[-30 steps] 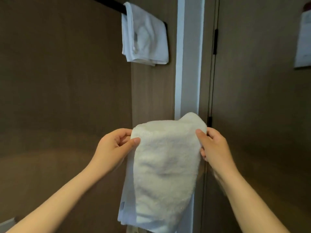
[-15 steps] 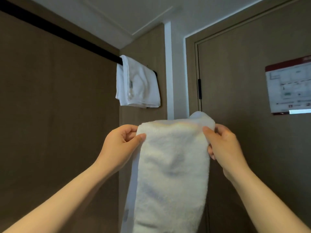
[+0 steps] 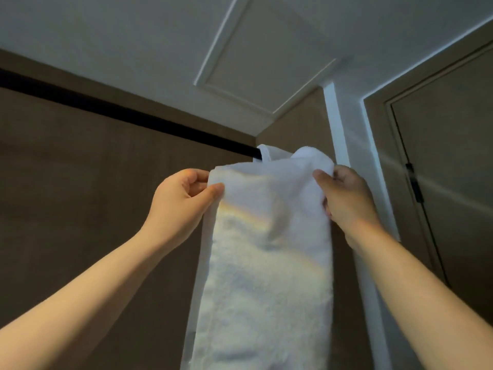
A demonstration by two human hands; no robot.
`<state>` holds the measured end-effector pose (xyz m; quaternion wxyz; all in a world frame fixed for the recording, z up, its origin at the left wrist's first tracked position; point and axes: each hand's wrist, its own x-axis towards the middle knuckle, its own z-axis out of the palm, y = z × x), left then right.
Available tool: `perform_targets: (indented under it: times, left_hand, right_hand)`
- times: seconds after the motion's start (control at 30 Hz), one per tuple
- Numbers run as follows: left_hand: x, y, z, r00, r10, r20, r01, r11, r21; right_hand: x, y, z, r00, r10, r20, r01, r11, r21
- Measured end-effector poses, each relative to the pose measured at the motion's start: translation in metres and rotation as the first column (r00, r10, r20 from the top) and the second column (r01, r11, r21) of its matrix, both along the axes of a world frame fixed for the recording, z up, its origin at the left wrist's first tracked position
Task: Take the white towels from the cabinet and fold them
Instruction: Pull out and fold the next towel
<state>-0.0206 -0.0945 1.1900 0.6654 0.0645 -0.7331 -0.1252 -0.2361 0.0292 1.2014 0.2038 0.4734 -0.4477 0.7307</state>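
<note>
A folded white towel (image 3: 266,268) hangs down in front of me, held high by its top edge. My left hand (image 3: 184,201) pinches the top left corner between thumb and fingers. My right hand (image 3: 346,198) grips the top right corner, fingers curled behind the cloth. A second white towel (image 3: 266,153) hangs over the black top edge (image 3: 120,113) of the brown cabinet panel; only its upper fold shows above the held towel, the rest is hidden behind it.
Brown cabinet panel (image 3: 66,209) fills the left. A white wall strip (image 3: 344,134) and a brown door (image 3: 453,169) with a dark hinge stand to the right. The white ceiling (image 3: 186,36) is overhead.
Both hands have raised the towel to the level of the cabinet's top edge. My view has tilted up, so the hanging towel is now mostly covered by the held one.
</note>
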Motion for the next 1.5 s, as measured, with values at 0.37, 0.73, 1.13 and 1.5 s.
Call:
perform_targets:
  times: [0.37,0.73,1.13,1.5]
  left_hand:
    - [0.011,0.015,0.045,0.925,0.324,-0.198,-0.348,0.932,-0.098]
    - [-0.003,0.014,0.093,0.911,0.333,-0.245,-0.372,0.919,-0.134]
    - [0.007,-0.029,0.156,0.883,0.405,-0.237,-0.437,0.894,-0.099]
    - [0.002,-0.049,0.181,0.72,0.654,-0.23,-0.685,0.724,-0.086]
  right_hand:
    - [-0.02,-0.068,0.067,0.918,0.321,-0.234,-0.354,0.929,-0.113]
    - [-0.034,-0.112,0.115,0.847,0.456,-0.273,-0.501,0.857,-0.12]
    - [-0.018,-0.152,0.187,0.911,0.323,-0.258,-0.376,0.906,-0.196]
    - [-0.017,-0.171,0.188,0.971,-0.177,-0.16,0.171,0.984,-0.051]
